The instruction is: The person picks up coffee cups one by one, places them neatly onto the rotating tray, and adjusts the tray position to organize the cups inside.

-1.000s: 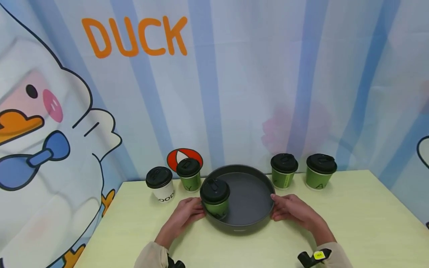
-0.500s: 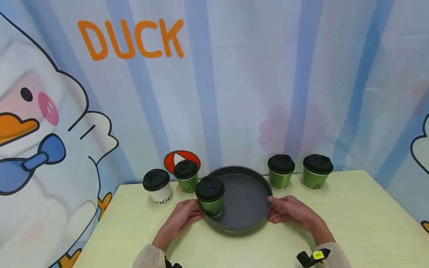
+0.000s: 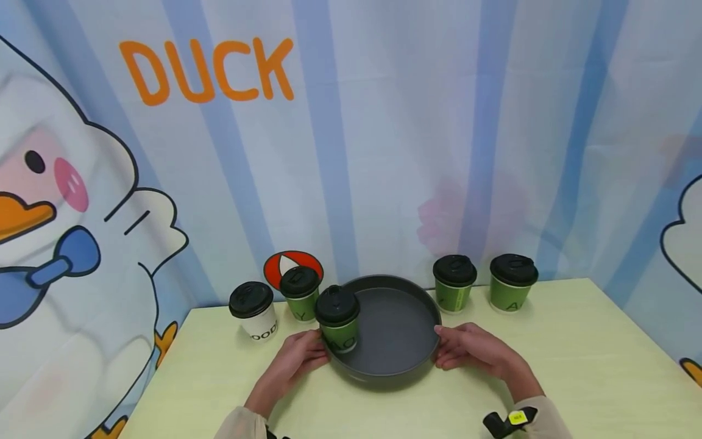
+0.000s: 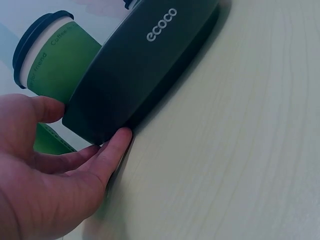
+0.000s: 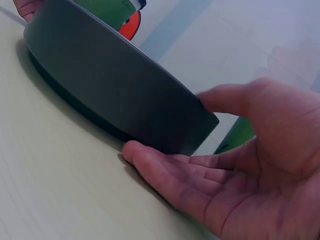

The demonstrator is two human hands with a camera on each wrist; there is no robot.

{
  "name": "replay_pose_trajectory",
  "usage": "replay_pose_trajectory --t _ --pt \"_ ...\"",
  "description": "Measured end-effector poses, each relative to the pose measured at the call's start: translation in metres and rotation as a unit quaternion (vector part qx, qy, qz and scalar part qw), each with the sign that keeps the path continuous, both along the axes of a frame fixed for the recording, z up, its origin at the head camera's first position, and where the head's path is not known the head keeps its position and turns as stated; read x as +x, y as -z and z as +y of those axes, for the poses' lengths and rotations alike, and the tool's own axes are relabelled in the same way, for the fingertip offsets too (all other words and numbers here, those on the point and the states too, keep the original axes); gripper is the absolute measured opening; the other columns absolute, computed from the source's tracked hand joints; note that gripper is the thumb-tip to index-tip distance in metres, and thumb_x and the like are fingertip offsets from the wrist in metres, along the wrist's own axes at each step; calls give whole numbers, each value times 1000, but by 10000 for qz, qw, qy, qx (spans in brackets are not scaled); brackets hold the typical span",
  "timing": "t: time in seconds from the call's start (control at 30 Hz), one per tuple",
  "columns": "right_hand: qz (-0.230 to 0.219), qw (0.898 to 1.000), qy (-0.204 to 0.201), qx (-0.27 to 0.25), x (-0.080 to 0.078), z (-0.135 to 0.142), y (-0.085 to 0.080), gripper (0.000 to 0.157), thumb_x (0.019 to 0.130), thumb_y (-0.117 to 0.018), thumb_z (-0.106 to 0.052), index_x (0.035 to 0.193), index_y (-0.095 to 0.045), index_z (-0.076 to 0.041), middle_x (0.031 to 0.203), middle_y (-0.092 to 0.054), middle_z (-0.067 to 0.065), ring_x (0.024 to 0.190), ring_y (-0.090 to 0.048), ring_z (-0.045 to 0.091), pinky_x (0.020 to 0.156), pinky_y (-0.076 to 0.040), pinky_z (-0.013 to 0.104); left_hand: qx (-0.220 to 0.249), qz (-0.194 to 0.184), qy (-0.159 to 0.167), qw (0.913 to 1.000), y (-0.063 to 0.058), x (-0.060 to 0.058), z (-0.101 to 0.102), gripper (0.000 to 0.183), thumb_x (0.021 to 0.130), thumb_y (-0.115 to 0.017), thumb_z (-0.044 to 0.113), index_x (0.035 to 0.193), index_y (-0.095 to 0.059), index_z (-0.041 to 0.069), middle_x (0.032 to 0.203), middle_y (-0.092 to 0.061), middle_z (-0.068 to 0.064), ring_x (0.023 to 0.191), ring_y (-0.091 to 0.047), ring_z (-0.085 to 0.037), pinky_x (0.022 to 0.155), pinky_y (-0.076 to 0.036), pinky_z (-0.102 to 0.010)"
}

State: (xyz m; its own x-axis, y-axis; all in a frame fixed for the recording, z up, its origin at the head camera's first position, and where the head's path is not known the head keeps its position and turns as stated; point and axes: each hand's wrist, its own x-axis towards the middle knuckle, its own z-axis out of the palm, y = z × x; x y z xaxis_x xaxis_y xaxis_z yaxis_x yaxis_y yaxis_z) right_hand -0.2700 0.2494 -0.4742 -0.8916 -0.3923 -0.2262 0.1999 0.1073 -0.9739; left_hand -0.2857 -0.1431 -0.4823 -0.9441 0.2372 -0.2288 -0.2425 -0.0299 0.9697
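Note:
A round dark grey pan (image 3: pixel 397 329) stands low over the table, between my two hands. One green paper cup with a black lid (image 3: pixel 341 335) stands inside it, near the left rim. My left hand (image 3: pixel 293 363) grips the pan's left side, thumb at the rim and fingers under the bottom edge. On the opposite side, my right hand (image 3: pixel 474 350) holds the pan the same way, as the right wrist view shows. The pan's wall (image 4: pixel 135 65) bears the word "ecoco" in the left wrist view.
Behind the pan on the left stand a white lidded cup (image 3: pixel 258 320) and a green one (image 3: pixel 303 305). Two more green lidded cups, one nearer (image 3: pixel 453 296) and one farther right (image 3: pixel 511 296), stand at the back right. A duck-printed curtain (image 3: pixel 378 152) hangs behind the table (image 3: pixel 592 353).
Everything shifts slightly left in the head view as the camera turns. The cup in the pan is a little closer to the left rim. Both hands keep their grip.

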Motion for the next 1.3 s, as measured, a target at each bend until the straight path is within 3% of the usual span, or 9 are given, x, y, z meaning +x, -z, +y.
replay_pose_trajectory --t 0.23,0.43,0.67,0.83,1.03,1.3 --pt "265 9989 392 -75 -4 -5 4 58 111 -50 -39 121 -58 18 95 -69 11 85 -70 19 83 -62 34 54 31 12 10000 1 -1 -1 63 108 -51 30 147 -36 -17 120 -60 -24 99 -66 -22 98 -57 -41" --pt "-10 9999 141 -74 -2 -3 4 51 110 -52 -39 110 -66 11 94 -72 14 82 -72 20 79 -63 33 17 -30 -16 10000 2 2 -2 63 108 -51 29 147 -35 -17 120 -60 -24 98 -66 -21 97 -58 -40" --pt "172 9992 348 -83 -3 -7 3 56 110 -51 -39 118 -60 15 95 -67 11 85 -69 20 82 -62 34 -10 -19 -22 10000 1 3 -2 61 108 -50 28 146 -37 -16 120 -60 -25 98 -66 -21 96 -58 -39" --pt "66 9999 153 -42 -2 -6 2 52 110 -52 -38 113 -64 13 94 -71 12 84 -71 20 79 -63 33 -77 -50 -6 10000 1 3 -3 58 108 -48 27 146 -38 -15 122 -61 -26 100 -67 -21 95 -58 -39" --pt "172 9989 368 -213 -4 -8 3 54 111 -50 -38 116 -60 15 91 -68 10 82 -69 17 81 -62 33 -81 -83 -10 9999 1 3 -3 59 108 -49 28 147 -38 -15 124 -60 -27 102 -67 -23 97 -57 -41" --pt "88 9996 208 -172 -1 -3 1 54 110 -52 -37 114 -62 15 94 -71 12 84 -71 20 81 -62 33 -150 -112 10 9998 -2 0 0 63 108 -50 31 148 -37 -16 129 -58 -30 107 -66 -26 100 -56 -42"
